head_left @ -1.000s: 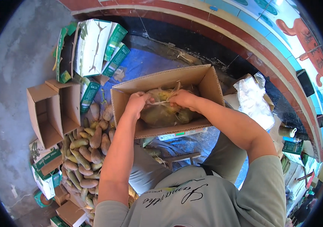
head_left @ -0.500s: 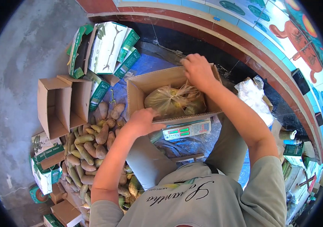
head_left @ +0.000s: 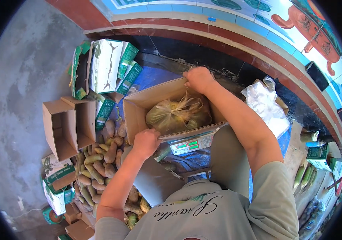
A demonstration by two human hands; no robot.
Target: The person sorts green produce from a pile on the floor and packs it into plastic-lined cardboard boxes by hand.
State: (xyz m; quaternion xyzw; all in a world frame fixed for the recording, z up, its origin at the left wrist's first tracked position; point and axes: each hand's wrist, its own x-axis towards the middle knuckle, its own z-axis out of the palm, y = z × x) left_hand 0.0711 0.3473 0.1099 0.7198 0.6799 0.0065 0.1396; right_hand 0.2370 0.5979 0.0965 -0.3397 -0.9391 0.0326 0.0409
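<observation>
An open brown cardboard box (head_left: 139, 108) rests on a digital scale (head_left: 189, 144) in front of me. Inside it lies a clear plastic bag (head_left: 177, 116) filled with greenish-yellow fruit. My left hand (head_left: 145, 142) grips the box's near flap at its left corner. My right hand (head_left: 198, 79) holds the far wall of the box, fingers curled over its rim. Both forearms reach forward from the lower edge.
A heap of loose greenish fruit (head_left: 103, 168) lies on the floor at my left. Empty brown boxes (head_left: 67, 124) and white-green cartons (head_left: 107, 68) stand beyond it. A white plastic bag (head_left: 265, 104) sits at the right, near a painted wall base (head_left: 219, 28).
Both hands came out of the bag inside the box. The left one moved to the near flap, the right one to the far wall, and the box shifted slightly.
</observation>
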